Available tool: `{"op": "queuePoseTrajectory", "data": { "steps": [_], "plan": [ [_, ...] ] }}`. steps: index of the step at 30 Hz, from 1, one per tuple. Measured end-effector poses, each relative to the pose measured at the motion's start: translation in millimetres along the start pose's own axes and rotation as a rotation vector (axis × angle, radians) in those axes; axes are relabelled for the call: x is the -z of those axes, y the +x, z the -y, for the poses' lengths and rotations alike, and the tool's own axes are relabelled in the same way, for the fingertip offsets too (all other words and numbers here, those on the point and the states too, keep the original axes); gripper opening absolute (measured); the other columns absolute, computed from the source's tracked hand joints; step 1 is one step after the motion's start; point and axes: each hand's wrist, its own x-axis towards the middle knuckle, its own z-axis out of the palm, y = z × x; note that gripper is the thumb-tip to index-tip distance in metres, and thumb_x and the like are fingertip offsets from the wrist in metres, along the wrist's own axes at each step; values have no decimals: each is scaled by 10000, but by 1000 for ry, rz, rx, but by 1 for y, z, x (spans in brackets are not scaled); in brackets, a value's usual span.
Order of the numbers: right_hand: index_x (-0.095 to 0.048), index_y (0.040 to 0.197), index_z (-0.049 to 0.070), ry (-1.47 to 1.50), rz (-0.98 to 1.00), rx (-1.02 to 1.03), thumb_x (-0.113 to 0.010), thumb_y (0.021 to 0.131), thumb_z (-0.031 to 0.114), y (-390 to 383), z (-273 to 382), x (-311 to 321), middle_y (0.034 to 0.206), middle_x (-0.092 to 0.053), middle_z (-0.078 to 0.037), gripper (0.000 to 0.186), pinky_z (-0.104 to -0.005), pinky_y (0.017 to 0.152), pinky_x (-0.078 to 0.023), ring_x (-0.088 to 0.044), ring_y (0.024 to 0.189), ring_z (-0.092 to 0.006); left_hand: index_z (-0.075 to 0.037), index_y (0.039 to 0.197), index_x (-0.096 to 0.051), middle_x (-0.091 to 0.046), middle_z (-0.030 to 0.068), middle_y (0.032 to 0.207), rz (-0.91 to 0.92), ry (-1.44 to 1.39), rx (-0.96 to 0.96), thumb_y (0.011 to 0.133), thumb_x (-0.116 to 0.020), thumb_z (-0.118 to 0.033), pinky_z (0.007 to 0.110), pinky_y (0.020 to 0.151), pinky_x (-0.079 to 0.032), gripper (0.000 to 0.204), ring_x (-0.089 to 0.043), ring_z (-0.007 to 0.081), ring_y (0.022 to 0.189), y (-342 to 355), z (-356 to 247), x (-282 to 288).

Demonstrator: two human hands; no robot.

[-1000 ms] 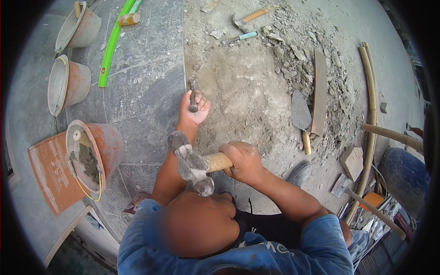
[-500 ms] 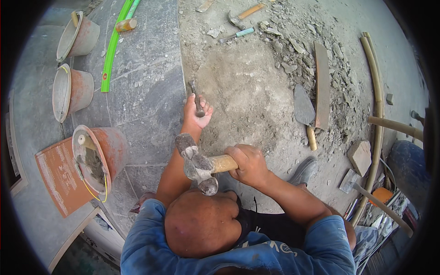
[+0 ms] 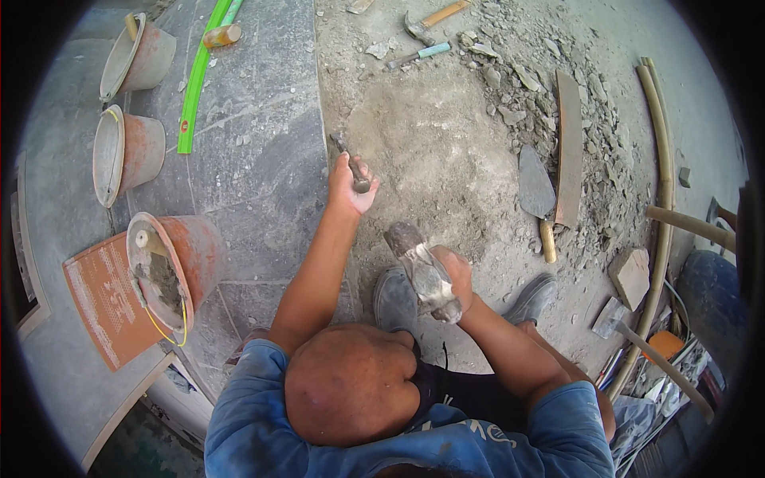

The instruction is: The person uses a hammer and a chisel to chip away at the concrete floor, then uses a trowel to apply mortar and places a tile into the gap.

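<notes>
My left hand (image 3: 344,195) is closed around a short metal chisel (image 3: 361,182), whose far end reaches the broken edge of the grey tiles (image 3: 255,191). Bare rough ground (image 3: 426,171) lies just right of that edge. In my right hand (image 3: 455,276) is a heavy hammer (image 3: 424,272), raised above my shoes. Its dusty metal head faces upward and hides most of the handle and part of my fingers. Hammer and chisel are apart.
Several buckets (image 3: 198,256) stand at the left, the nearest holding mortar. A green straightedge (image 3: 194,103) lies on the tiles under a mallet (image 3: 222,35). Rightward are a trowel (image 3: 535,185), a board (image 3: 568,151), rubble (image 3: 606,175) and poles (image 3: 663,159). A claw hammer (image 3: 418,30) lies far off.
The hammer has swung rightward, away from my left forearm, and its head has turned. My left hand keeps the chisel near the tile edge. The view has shifted slightly.
</notes>
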Motion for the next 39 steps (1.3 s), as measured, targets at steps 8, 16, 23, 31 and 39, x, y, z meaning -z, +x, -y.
{"op": "queuePoseTrajectory", "data": {
  "steps": [8, 16, 23, 31, 39],
  "plan": [
    [-547, 1037, 85, -45, 40, 53, -649, 800, 152, 8, -5, -16, 829, -651, -191, 266, -490, 636, -513, -640, 740, -407, -111, 907, -489, -450, 27, 572, -24, 45, -35, 998, -401, -356, 374, 545, -407, 276, -388, 177, 492, -4, -9, 6],
    [-572, 1032, 76, -268, 194, -352, -627, 830, 125, 6, -21, -27, 773, -641, -221, 215, -491, 609, -503, -634, 709, -422, -109, 912, -499, -457, 24, 569, -42, 136, -96, 1004, -414, -366, 366, 488, -376, 286, -421, 183, 483, -5, -1, 2],
    [-596, 991, 50, -232, -21, -134, -687, 766, 58, 1, 11, 17, 752, -637, -176, 243, -430, 567, -509, -645, 670, -367, -124, 896, -521, -481, 25, 556, -77, 44, 10, 982, -444, -413, 358, 521, -335, 312, -417, 196, 494, -33, 25, 5],
    [-602, 956, 54, -156, 40, 121, -719, 709, 89, 18, 66, 29, 713, -608, -131, 275, -409, 539, -494, -618, 606, -337, -107, 867, -501, -430, 14, 545, -33, -52, 132, 965, -451, -385, 328, 524, -303, 299, -334, 176, 512, -27, -12, 17],
    [-583, 988, 89, -554, 322, -126, -704, 701, 133, 30, -2, -20, 728, -588, -117, 315, -430, 548, -500, -617, 629, -315, -85, 850, -498, -457, 36, 522, 117, -2, 73, 984, -418, -331, 333, 479, -324, 292, -344, 191, 441, -17, -9, 23]
  ]
}}
